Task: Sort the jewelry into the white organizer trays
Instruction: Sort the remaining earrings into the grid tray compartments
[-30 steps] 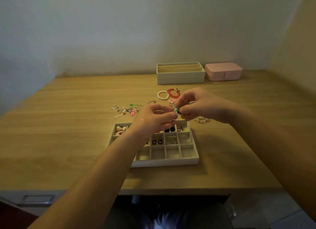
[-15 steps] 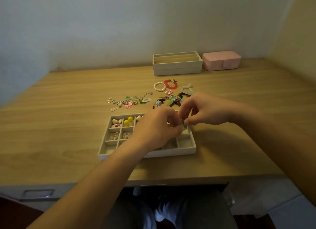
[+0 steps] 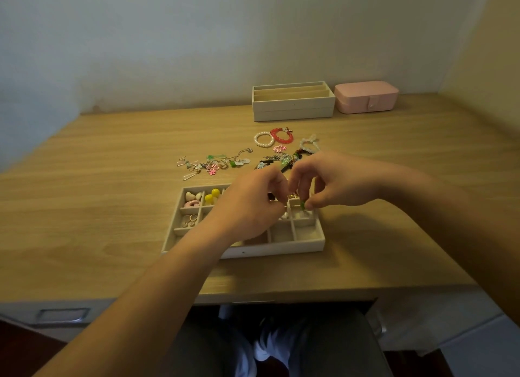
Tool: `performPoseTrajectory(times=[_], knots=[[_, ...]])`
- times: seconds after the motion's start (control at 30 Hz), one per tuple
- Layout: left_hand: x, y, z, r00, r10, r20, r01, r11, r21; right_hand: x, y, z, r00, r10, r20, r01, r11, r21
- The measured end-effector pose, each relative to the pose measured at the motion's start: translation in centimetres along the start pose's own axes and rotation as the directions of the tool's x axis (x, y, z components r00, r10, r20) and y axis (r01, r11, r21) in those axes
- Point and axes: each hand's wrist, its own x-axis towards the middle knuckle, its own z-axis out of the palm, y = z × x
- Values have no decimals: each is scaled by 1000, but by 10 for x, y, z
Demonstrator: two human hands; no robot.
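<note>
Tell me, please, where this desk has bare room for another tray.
Bare desk: left of the compartment tray, and at the back left between wall and loose charms. Crowded: the strip between tray and stacked organizer, strewn with bracelets, and over the tray, where the left hand hovers beside the right hand pinching a green piece.

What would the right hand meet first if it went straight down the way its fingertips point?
Likely the white organizer tray: the right hand, pinching a small green piece, points down into a right-column compartment that seems to hold something pale. Depth is unclear.
</note>
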Motion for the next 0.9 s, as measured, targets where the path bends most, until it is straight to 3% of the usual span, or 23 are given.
performPoseTrajectory(times=[0.17, 0.63, 0.77, 0.9], knots=[[1, -3, -2, 1000, -14, -20, 14, 1000, -2, 4, -4, 6, 999, 34, -11, -34, 997, -64], [-1, -14, -4, 999, -22, 24, 21, 1000, 6, -1, -16, 33, 941, 9, -338, -138, 922, -362], [-2, -13, -6, 1000, -18, 17, 18, 1000, 0, -4, -15, 32, 935, 5, -355, -139, 926, -352], [-2, -11, -6, 1000, 5, 19, -5, 1000, 20, -8, -10, 18, 943, 43, -330, -105, 980, -172]])
